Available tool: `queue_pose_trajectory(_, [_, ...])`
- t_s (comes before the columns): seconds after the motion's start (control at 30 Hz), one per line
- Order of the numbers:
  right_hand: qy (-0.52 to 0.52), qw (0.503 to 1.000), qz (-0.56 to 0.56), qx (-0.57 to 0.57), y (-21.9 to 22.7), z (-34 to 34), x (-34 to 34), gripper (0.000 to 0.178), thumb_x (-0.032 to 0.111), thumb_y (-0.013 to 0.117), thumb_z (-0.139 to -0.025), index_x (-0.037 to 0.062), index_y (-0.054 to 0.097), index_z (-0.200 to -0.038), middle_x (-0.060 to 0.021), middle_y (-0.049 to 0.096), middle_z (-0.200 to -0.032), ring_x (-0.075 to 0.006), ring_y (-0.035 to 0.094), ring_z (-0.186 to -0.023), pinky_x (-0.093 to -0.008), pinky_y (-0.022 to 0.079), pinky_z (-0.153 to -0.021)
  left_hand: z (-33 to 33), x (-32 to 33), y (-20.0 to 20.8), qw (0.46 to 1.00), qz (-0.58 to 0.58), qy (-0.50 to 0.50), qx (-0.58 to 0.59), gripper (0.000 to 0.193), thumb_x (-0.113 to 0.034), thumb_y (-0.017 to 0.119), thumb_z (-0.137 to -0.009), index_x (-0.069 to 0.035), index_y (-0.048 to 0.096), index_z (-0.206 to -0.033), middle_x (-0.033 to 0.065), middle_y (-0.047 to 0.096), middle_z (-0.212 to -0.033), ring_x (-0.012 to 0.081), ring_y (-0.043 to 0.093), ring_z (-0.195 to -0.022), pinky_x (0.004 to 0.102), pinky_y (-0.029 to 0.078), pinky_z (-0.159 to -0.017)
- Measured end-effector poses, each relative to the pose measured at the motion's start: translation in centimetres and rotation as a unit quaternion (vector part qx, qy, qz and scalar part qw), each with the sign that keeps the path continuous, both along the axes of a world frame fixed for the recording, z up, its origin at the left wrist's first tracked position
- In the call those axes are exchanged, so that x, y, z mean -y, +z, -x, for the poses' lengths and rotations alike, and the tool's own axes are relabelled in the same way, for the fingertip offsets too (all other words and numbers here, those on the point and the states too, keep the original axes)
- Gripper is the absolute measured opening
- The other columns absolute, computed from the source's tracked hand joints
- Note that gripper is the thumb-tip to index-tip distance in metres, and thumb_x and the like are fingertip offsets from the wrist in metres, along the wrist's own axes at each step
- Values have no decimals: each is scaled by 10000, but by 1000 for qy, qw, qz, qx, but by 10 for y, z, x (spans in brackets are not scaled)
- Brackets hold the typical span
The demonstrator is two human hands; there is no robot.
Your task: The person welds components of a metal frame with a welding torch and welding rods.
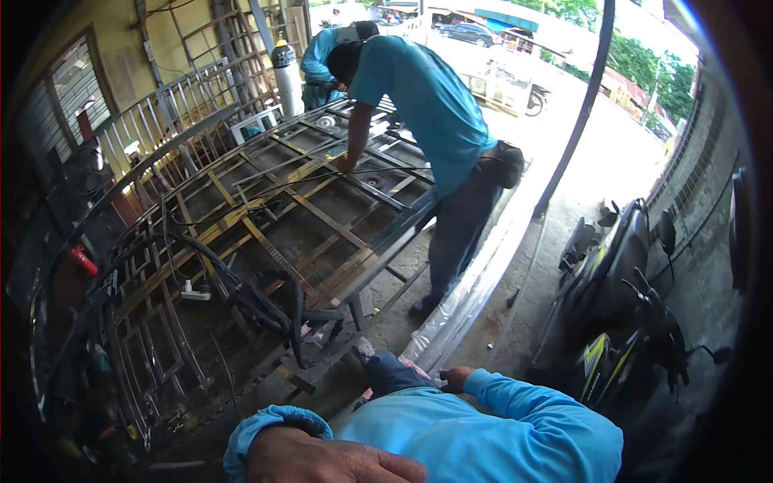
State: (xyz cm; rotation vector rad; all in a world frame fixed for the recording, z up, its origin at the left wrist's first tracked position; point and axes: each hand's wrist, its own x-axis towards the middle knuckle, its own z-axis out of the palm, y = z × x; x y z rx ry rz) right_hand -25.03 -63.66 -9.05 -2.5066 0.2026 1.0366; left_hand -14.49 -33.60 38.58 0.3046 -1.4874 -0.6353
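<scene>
Left hand (322,460) lies flat, fingers spread, holding nothing — right hand (455,377) sits by a dark glove (394,372), its grip hidden; steel gate frame (266,233) beyond.

This is a metal fabrication workshop, open on its far side to a street. A large steel gate frame (266,217) of welded bars lies flat across the middle, with black cables (241,282) trailing over it. More finished metal grilles (173,109) lean against the yellow wall (121,48) at far left, beside a gas cylinder (286,72). Two people in blue shirts bend over the frame's far end. A motorbike (624,314) is parked on the right on the bare concrete floor (515,322), and parked cars (471,32) show beyond.
</scene>
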Motion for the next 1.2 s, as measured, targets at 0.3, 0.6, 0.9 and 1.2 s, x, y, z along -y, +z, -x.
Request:
queue_pose_trajectory(0.3, [-116,992,46,-9,23,82,28,548,444,672,-878,82,619,-1285,-223,700,-1181,-435,658,-1111,-510,528,-953,36,38,-2,987,18,-162,4,233,-134,673,-953,-66,652,-1175,51,562,-721,160,425,-521,348,264,-499])
queue_pose_trajectory(0.6, [-185,976,-72,90,12,108,31,385,336,587,-973,66,638,-1243,-242,688,-1214,-438,659,-1110,-492,519,-957,-27,55,-77,932,-104,245,247,299,-61,730,-863,-53,711,-1161,73,645,-804,163,608,-667,343,449,-584])
queue_pose_trajectory(0.9, [-338,935,-100,29,115,122,17,726,563,488,-1023,38,397,-1516,-318,553,-1393,-458,521,-1323,-463,414,-1119,-214,78,-345,475,-485,629,379,540,-308,702,-909,-84,570,-1382,224,560,-1396,391,543,-1282,489,441,-1064])
queue_pose_trajectory(1.2, [-357,929,-98,-24,122,135,18,1165,782,606,-840,-19,215,-1591,-392,402,-1494,-505,455,-1377,-461,381,-1158,-262,111,-400,326,-609,602,401,900,-556,671,-888,-186,287,-1613,279,420,-1525,479,398,-1405,578,305,-1166])
